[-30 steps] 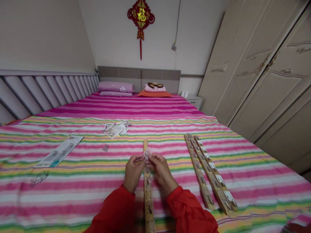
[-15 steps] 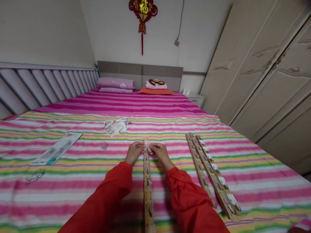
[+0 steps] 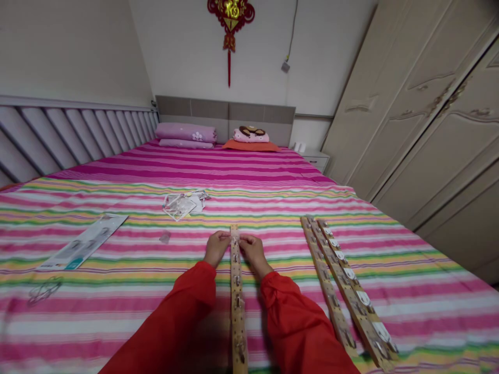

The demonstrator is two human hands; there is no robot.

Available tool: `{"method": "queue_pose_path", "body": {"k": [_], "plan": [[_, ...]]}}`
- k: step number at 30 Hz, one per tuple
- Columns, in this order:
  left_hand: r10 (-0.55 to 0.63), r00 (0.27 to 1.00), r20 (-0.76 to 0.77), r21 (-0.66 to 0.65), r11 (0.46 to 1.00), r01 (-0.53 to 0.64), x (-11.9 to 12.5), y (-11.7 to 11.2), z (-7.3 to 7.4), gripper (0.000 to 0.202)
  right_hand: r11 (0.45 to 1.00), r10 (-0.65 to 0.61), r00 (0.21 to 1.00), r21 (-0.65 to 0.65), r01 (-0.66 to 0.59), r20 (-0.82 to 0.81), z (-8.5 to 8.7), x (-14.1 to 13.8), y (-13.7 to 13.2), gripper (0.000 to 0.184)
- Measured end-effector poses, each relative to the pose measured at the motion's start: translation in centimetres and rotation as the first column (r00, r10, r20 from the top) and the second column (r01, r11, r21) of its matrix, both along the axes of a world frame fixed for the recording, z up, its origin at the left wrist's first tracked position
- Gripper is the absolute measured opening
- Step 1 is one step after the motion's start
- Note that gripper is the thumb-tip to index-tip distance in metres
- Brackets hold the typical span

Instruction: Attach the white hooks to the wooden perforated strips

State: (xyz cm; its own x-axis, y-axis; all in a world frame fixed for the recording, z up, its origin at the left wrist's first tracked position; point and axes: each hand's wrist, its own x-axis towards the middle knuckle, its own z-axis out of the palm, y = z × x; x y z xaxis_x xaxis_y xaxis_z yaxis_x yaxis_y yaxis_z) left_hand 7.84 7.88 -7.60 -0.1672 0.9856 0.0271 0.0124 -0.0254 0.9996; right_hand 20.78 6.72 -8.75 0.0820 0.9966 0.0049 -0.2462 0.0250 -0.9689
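A narrow wooden strip (image 3: 236, 269) with small metal hooks along it runs straight away from me on the bed. Near its far end lies a small see-through plastic piece (image 3: 235, 235). My left hand (image 3: 217, 248) pinches this piece from the left, fingertips closed at the strip's edge. From the other side, my right hand (image 3: 252, 249) is closed on the piece in the same way. The exact grip of the fingertips is too small to make out. Several hooks show on the strip between my forearms.
More wooden strips with hooks (image 3: 325, 275) lie to the right, one bearing white round pieces. At left are a long white package (image 3: 83, 243), a thin wire-like bundle (image 3: 44, 290) and a plastic scrap (image 3: 165, 237). Opened small packets (image 3: 187, 204) lie farther back on the striped sheet (image 3: 156, 291).
Both hands have come slightly nearer along the strip, uncovering more of its far end. The plastic piece has shifted a little with them. The whole view has moved slightly.
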Motion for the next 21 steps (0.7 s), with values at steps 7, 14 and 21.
{"method": "queue_pose_path", "body": {"k": [7, 14, 21], "plan": [[0.006, 1.0, -0.022, -0.002, 1.0, -0.006, 0.3, -0.1, -0.7, 0.019, 0.999, -0.038, 0.999, 0.006, 0.038, 0.034, -1.3, -0.2, 0.2, 0.025], [0.017, 0.999, -0.042, -0.035, 0.999, -0.019, 0.3, -0.1, -1.4, 0.02, 0.999, -0.043, 0.997, 0.003, 0.042, 0.067, -2.0, -0.3, 0.5, 0.021], [0.032, 0.997, -0.07, -0.042, 0.999, -0.035, 0.3, -0.3, -1.6, 0.032, 0.998, -0.053, 0.994, -0.012, 0.054, 0.094, -2.5, -0.3, 0.7, 0.031]]}}
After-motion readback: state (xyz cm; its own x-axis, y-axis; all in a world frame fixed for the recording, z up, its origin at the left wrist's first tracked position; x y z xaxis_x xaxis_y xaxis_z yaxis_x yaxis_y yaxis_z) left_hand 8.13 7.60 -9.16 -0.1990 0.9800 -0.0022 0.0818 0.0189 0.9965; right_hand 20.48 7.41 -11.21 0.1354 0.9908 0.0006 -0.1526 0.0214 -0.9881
